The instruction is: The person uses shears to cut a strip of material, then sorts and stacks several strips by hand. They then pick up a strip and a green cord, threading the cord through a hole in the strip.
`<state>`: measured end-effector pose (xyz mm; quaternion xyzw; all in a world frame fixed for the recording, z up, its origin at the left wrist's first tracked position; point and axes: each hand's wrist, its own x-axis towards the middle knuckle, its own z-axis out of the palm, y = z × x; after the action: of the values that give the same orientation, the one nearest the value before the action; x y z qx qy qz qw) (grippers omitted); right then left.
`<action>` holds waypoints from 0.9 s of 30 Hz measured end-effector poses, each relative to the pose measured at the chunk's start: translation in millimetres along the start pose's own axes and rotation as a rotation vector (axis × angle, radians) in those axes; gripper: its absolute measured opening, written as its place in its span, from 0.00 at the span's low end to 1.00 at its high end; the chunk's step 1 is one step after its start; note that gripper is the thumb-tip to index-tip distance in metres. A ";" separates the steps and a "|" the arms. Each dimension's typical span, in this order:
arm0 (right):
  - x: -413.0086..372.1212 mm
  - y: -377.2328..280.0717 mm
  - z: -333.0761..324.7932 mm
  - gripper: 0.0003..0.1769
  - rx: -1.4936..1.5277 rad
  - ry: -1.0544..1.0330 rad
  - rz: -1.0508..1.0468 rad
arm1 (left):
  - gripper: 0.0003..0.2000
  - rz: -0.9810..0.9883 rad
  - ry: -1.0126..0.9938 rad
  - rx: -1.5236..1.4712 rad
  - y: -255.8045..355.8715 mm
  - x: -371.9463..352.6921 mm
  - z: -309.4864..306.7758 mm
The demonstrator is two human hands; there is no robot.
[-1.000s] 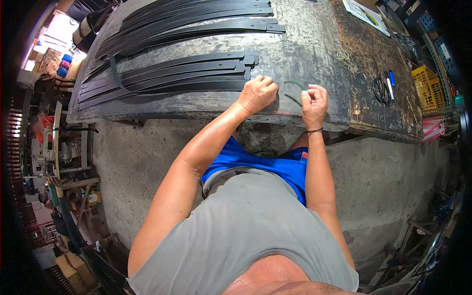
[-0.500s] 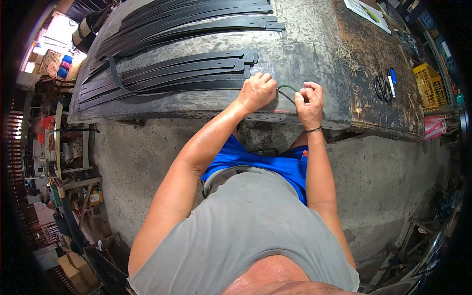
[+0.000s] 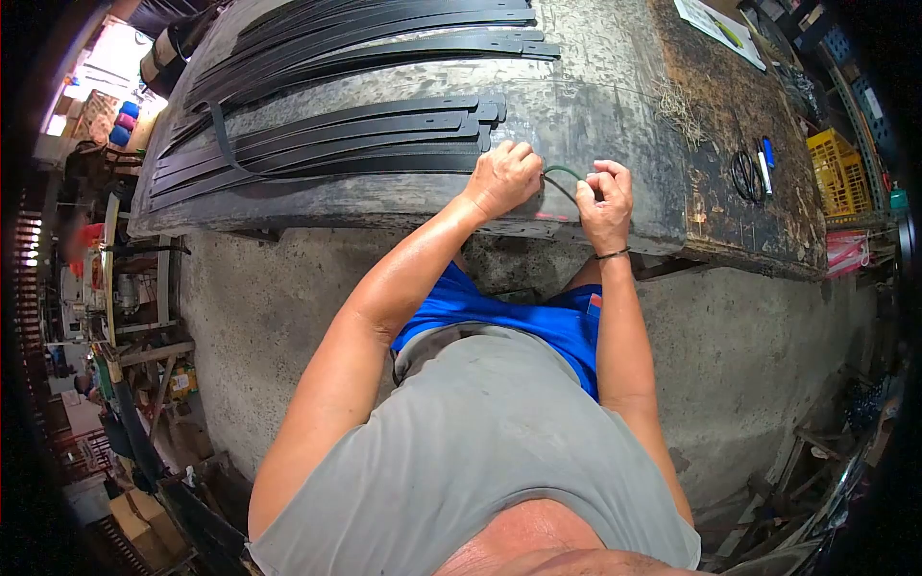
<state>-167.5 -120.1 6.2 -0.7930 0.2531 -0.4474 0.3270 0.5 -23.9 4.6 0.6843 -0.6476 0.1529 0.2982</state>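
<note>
Near the front edge of the worn table [image 3: 615, 106], my left hand [image 3: 503, 180] is closed over one end of a thin dark green strip [image 3: 564, 170]. The strip arches across to my right hand [image 3: 605, 204], whose thumb and fingers pinch its other end. Just left of and behind my left hand lies a fan of black straps [image 3: 365, 139] with their holed ends toward me. One strap [image 3: 223, 139] curls up over the others at the left. More black straps [image 3: 413, 48] lie further back.
Scissors [image 3: 746, 175], a white pen [image 3: 764, 173] and a blue pen [image 3: 768, 152] lie on the right part of the table. Behind them are loose pale threads [image 3: 678, 112] and a paper [image 3: 720, 31]. A yellow crate [image 3: 838, 171] stands beyond the right edge.
The view has shifted very slightly. Both hands keep the same hold on the green strip.
</note>
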 end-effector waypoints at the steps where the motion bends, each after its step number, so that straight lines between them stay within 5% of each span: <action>1: 0.2 0.0 0.0 0.03 0.000 -0.002 -0.002 | 0.03 -0.001 0.003 0.000 -0.5 -0.3 0.7; 9: 0.1 16.0 1.6 0.03 0.184 0.111 0.225 | 0.05 0.035 -0.109 -0.245 -14.6 -13.0 -19.4; 14: 4.1 17.2 5.5 0.04 0.116 0.132 0.150 | 0.13 0.074 -0.092 -0.106 5.5 -10.8 -25.3; 27: 5.5 9.0 11.2 0.03 0.079 0.024 0.168 | 0.07 -0.008 0.027 -0.183 -4.8 -16.4 -15.6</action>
<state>-156.1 -126.5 -1.8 -0.7501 0.3047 -0.4376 0.3912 6.1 -1.5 5.9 0.6548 -0.6519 0.1012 0.3688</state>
